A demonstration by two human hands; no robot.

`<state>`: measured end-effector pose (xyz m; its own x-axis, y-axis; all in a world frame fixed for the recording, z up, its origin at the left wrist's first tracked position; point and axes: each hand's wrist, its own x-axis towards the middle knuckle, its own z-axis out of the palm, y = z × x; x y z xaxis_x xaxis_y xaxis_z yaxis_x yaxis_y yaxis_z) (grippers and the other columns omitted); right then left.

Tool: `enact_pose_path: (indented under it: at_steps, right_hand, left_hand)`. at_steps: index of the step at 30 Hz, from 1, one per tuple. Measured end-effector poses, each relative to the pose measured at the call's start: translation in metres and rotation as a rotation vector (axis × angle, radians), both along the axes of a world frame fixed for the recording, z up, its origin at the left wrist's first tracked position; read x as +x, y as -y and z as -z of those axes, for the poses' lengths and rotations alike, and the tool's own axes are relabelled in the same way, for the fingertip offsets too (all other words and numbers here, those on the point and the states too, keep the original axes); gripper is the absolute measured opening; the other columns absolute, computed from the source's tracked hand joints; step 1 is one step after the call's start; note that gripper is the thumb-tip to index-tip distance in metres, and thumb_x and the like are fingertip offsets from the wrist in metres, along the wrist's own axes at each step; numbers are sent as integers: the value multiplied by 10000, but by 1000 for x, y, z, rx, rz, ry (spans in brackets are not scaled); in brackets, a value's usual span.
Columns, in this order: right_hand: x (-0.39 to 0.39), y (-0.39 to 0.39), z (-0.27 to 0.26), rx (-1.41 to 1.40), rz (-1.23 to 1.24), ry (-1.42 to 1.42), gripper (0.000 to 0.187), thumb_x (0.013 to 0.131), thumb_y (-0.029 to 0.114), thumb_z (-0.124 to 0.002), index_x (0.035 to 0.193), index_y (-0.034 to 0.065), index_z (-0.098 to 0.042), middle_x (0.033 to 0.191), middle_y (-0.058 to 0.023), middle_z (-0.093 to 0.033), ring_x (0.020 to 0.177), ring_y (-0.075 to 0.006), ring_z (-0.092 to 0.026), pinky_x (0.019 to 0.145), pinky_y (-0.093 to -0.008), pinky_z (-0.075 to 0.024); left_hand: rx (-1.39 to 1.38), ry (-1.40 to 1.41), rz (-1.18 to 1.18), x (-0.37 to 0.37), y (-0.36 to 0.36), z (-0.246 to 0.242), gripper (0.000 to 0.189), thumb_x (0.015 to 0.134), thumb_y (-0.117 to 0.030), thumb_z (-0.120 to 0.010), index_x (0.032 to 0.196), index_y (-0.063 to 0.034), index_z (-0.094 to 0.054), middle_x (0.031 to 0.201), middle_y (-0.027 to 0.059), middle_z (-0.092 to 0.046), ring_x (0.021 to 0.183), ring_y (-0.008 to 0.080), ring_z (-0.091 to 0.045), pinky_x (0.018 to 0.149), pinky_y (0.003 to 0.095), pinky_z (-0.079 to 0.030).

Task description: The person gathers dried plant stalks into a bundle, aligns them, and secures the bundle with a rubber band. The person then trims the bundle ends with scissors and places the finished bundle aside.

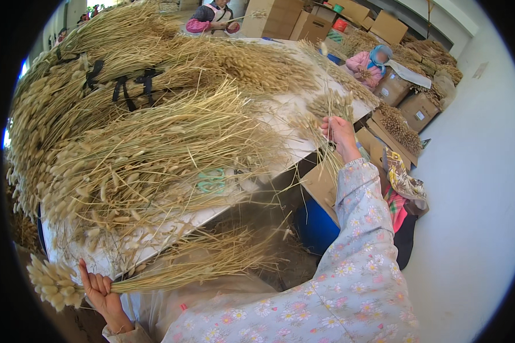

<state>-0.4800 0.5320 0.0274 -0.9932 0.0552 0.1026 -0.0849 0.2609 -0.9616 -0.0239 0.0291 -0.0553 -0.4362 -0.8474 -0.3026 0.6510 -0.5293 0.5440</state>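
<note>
At the lower left my left hand [101, 291] is closed around a bunch of dried bunny-tail grass [56, 283]; its fluffy heads point left, its stalks trail right, and the index finger is raised. My right hand [340, 130] is stretched out at the table's right edge, fingers pinched on thin dried stalks [332, 156] whose loose ends hang below it. Just beyond that hand lie more grass heads [332, 103]. A large heap of dried grass [154, 145] covers much of the white table [283, 107], with black ties [146, 83] around the bundles behind.
Green looped ties [211, 180] lie near the table's front edge. A blue barrel [315, 225] and a cardboard box [322, 184] stand below its right side. Two people, one in a pink jacket [362, 68], sit across the table. Cardboard boxes [418, 111] line the white wall.
</note>
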Motion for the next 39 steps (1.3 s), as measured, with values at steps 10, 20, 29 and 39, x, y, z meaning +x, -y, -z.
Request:
enact_pose_path:
  at_steps: [10,20,29,39]
  right_hand:
    - [-59,-69,65,1010,374,-258,351,856,289,-496,842,-20,-662,837,-231,-635,811,-432,-589,769,-475,-464]
    - [-78,-89,88,1050,563,-86,275,804,191,-466,796,5,-668,856,-235,-633,840,-406,-608,780,-464,-474]
    - [-63,-67,111,1139,235,-407,208,774,210,-560,759,23,-649,756,-193,-630,747,-376,-607,690,-453,-475]
    - [46,188,33,594,-506,-586,128,837,129,-591,862,22,-656,685,-72,-617,597,-142,-555,562,-275,-441]
  left_hand:
    - [19,100,-111,-11,-9,-13,324,977,-168,-431,1262,-23,-485,530,-52,-159,414,44,-102,342,217,-142]
    - [21,90,-97,-8,-1,-3,311,974,-155,-434,1240,-4,-490,525,-53,-157,409,42,-103,336,216,-141]
    - [43,28,-80,-3,1,4,299,966,-146,-446,1225,-4,-492,530,-57,-159,412,48,-116,342,218,-141]
    - [-101,-153,127,12,-17,-4,182,944,-226,-510,961,-62,-589,466,-79,-195,383,42,-145,367,219,-167]
